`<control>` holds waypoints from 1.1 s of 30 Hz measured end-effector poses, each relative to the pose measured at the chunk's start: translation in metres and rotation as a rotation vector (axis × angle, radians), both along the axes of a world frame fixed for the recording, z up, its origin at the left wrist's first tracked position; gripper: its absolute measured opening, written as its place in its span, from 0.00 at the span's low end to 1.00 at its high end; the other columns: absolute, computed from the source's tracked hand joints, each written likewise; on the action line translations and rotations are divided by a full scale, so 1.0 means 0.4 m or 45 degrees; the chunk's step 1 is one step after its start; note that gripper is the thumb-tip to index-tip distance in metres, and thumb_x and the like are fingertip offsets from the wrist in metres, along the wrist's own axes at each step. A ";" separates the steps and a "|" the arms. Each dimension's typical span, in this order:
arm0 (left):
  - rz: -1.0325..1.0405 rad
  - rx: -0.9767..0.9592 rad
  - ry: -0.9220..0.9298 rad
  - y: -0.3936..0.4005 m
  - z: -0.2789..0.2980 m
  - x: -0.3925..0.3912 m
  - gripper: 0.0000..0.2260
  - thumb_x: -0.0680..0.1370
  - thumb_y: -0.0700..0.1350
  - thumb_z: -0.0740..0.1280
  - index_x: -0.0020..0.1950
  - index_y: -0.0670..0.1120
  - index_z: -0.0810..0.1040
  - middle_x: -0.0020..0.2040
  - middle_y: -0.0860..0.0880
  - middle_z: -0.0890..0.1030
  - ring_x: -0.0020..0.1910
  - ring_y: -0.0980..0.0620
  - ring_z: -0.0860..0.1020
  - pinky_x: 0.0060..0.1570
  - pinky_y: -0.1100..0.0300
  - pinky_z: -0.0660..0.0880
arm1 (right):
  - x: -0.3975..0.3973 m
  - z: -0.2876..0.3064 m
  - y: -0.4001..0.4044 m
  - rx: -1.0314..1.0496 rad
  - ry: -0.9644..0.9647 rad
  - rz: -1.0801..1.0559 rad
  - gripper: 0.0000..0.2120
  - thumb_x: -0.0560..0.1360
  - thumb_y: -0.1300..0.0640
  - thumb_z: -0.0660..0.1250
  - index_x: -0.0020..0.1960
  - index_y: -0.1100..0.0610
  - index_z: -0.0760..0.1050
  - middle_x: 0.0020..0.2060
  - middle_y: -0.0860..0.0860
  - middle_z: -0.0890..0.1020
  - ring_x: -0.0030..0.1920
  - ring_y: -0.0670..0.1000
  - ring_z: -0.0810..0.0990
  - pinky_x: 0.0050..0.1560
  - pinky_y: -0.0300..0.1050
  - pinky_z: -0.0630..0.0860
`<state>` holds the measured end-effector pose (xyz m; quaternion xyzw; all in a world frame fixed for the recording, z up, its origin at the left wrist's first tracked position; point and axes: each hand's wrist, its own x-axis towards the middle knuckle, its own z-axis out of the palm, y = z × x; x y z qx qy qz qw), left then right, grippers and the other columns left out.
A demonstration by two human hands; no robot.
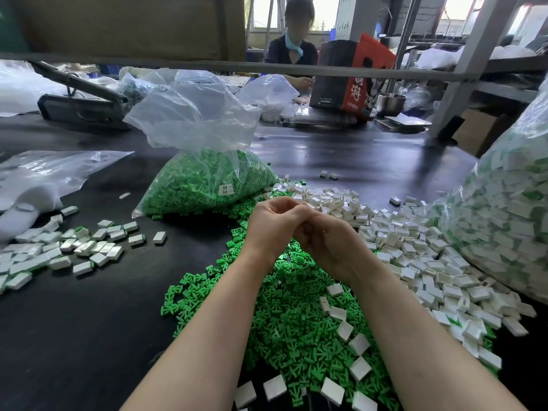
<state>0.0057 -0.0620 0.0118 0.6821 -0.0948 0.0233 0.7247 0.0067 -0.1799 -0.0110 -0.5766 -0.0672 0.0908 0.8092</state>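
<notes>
My left hand (272,223) and my right hand (329,241) are pressed together above the middle of the table, fingers curled inward against each other. Whatever lies between the fingertips is hidden. Beneath my forearms spreads a heap of small green plastic clips (284,315). To the right of it lies a heap of white rectangular shells (415,250), and some white shells are scattered over the green clips. At the left lies a loose group of assembled white pieces with green showing (65,250).
An open clear bag of green clips (207,179) stands behind my hands. A large bag of assembled pieces (504,226) fills the right edge. Flat plastic bags (44,179) lie at the left. Across the dark table (89,321) sits another person (292,46), beside a red-and-black box (353,75) and a steel bowl (390,102).
</notes>
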 end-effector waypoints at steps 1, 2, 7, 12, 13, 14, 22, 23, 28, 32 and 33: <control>0.001 0.007 -0.007 -0.001 0.000 0.000 0.05 0.71 0.39 0.70 0.35 0.42 0.80 0.26 0.46 0.78 0.25 0.49 0.75 0.33 0.55 0.77 | 0.000 0.001 0.000 0.028 0.003 0.004 0.12 0.81 0.58 0.58 0.48 0.58 0.79 0.28 0.48 0.72 0.29 0.43 0.69 0.30 0.34 0.66; 0.004 0.016 -0.016 -0.001 0.001 -0.001 0.05 0.69 0.42 0.70 0.36 0.40 0.80 0.27 0.45 0.78 0.26 0.48 0.75 0.34 0.52 0.77 | 0.000 0.000 -0.001 0.051 0.002 0.006 0.12 0.80 0.58 0.59 0.48 0.58 0.81 0.29 0.48 0.72 0.30 0.43 0.70 0.31 0.34 0.67; 0.011 0.052 -0.042 0.001 0.007 0.000 0.08 0.66 0.44 0.69 0.37 0.40 0.81 0.30 0.41 0.79 0.30 0.45 0.76 0.39 0.45 0.79 | -0.001 0.002 0.001 0.105 0.010 -0.001 0.15 0.80 0.57 0.60 0.45 0.56 0.85 0.31 0.48 0.72 0.32 0.43 0.69 0.34 0.34 0.68; -0.072 -0.110 0.044 0.027 0.012 0.009 0.08 0.73 0.36 0.69 0.35 0.45 0.81 0.27 0.48 0.78 0.25 0.53 0.74 0.31 0.63 0.76 | -0.003 0.017 0.011 0.164 0.030 0.086 0.21 0.76 0.43 0.60 0.53 0.61 0.76 0.33 0.51 0.76 0.31 0.45 0.72 0.31 0.34 0.71; -0.096 -0.164 0.071 0.034 0.012 0.012 0.08 0.74 0.34 0.68 0.37 0.44 0.82 0.30 0.48 0.80 0.26 0.54 0.76 0.31 0.63 0.77 | -0.005 0.022 0.008 0.187 0.030 0.119 0.22 0.76 0.42 0.59 0.51 0.61 0.77 0.35 0.51 0.78 0.32 0.45 0.74 0.32 0.34 0.72; -0.127 -0.214 0.094 0.039 0.012 0.015 0.08 0.75 0.34 0.68 0.39 0.44 0.83 0.33 0.47 0.81 0.29 0.54 0.77 0.33 0.63 0.77 | -0.006 0.027 0.004 0.206 0.030 0.141 0.22 0.77 0.42 0.57 0.49 0.61 0.77 0.36 0.52 0.80 0.32 0.45 0.75 0.32 0.34 0.72; -0.224 -0.200 0.121 0.067 0.013 0.022 0.04 0.68 0.42 0.73 0.41 0.45 0.86 0.42 0.45 0.86 0.39 0.53 0.83 0.46 0.59 0.80 | -0.010 0.036 -0.007 0.055 0.032 0.116 0.22 0.81 0.43 0.54 0.43 0.55 0.79 0.35 0.50 0.79 0.32 0.45 0.74 0.32 0.36 0.67; -0.199 -0.162 0.122 0.076 0.016 0.025 0.07 0.67 0.44 0.74 0.43 0.45 0.85 0.43 0.45 0.86 0.42 0.51 0.84 0.50 0.56 0.79 | -0.009 0.035 -0.010 -0.012 0.024 0.088 0.21 0.81 0.44 0.54 0.41 0.54 0.79 0.34 0.50 0.77 0.31 0.45 0.72 0.31 0.37 0.65; 0.047 0.141 0.154 0.178 0.003 0.054 0.08 0.68 0.45 0.77 0.45 0.46 0.84 0.43 0.47 0.86 0.46 0.48 0.84 0.44 0.55 0.77 | -0.008 0.035 -0.033 -0.318 -0.045 -0.152 0.18 0.82 0.49 0.58 0.39 0.55 0.77 0.27 0.48 0.74 0.28 0.46 0.68 0.28 0.38 0.62; 0.448 0.459 0.235 0.291 -0.043 0.088 0.06 0.68 0.40 0.78 0.41 0.45 0.82 0.42 0.42 0.84 0.45 0.41 0.83 0.45 0.42 0.81 | -0.012 0.050 -0.046 -0.384 -0.060 -0.346 0.15 0.82 0.54 0.61 0.39 0.57 0.77 0.27 0.49 0.75 0.26 0.44 0.69 0.26 0.34 0.65; 0.528 0.556 0.250 0.315 -0.054 0.094 0.07 0.68 0.40 0.78 0.40 0.46 0.81 0.43 0.42 0.84 0.45 0.40 0.83 0.49 0.41 0.80 | -0.012 0.053 -0.049 -0.396 -0.070 -0.396 0.14 0.82 0.56 0.61 0.40 0.58 0.76 0.27 0.49 0.75 0.26 0.43 0.70 0.26 0.33 0.66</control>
